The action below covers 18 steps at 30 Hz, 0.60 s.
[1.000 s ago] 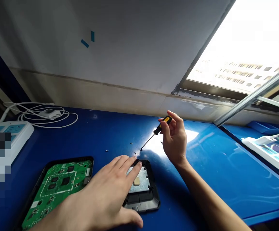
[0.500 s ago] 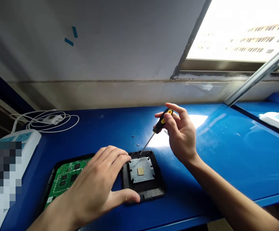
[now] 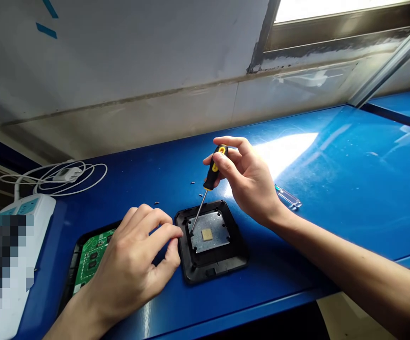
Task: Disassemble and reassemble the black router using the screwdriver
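black cover (image 3: 228,268) lies near the table's (image 3: 339,198) front edge, silver plate (image 3: 218,226) inside; right hand (image 3: 252,184) grips screwdriver (image 3: 211,175). left hand's (image 3: 134,257) grip: can't tell.

In our view, two blue tape strips (image 3: 46,30) stick to the wall (image 3: 155,52) at ten o'clock. We see a looped white cable (image 3: 106,172) and white adapter (image 3: 67,174) at nine, a white power strip (image 3: 42,226) between eight and nine, a window (image 3: 318,8) between one and two, and a metal bar (image 3: 392,61) at two.

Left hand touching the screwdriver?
Apart. The head view shows a strip of the black cover between the nearest fingertip of the left hand and the screwdriver, tip included.
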Available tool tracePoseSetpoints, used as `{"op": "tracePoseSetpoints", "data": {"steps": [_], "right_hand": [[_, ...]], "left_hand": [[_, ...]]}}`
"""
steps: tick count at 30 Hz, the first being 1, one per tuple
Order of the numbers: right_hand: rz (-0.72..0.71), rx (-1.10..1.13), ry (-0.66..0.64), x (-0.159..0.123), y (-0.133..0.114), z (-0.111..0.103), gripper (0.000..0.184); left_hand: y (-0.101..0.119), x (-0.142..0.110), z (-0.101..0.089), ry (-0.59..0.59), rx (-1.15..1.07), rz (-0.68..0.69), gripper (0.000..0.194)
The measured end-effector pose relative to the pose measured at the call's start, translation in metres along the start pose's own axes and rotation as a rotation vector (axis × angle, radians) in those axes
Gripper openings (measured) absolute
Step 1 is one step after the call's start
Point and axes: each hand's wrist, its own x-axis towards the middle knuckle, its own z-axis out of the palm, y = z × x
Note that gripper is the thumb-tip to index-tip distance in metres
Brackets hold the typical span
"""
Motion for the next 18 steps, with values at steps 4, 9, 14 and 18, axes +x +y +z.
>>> {"op": "tracePoseSetpoints", "data": {"steps": [4,9,14,18], "right_hand": [[0.022,0.001,-0.021,-0.0012,0.0017,0.0018,0.031],[0.010,0.005,-0.014,-0.0006,0.0013,0.0028,0.029],[0.008,0.013,-0.008,0.0000,0.0017,0.0029,0.025],[0.013,0.015,-0.013,-0.0002,0.0013,0.0026,0.026]], "left_hand": [[0.0017,-0.0002,-0.0001,-0.003,0.009,0.003,0.017],[0.0018,0.0008,0.0004,-0.017,0.015,0.003,0.017],[0.0016,0.0009,0.0011,-0.020,0.015,0.002,0.017],[0.0018,0.0012,0.0016,-0.033,0.005,0.002,0.017]]}}
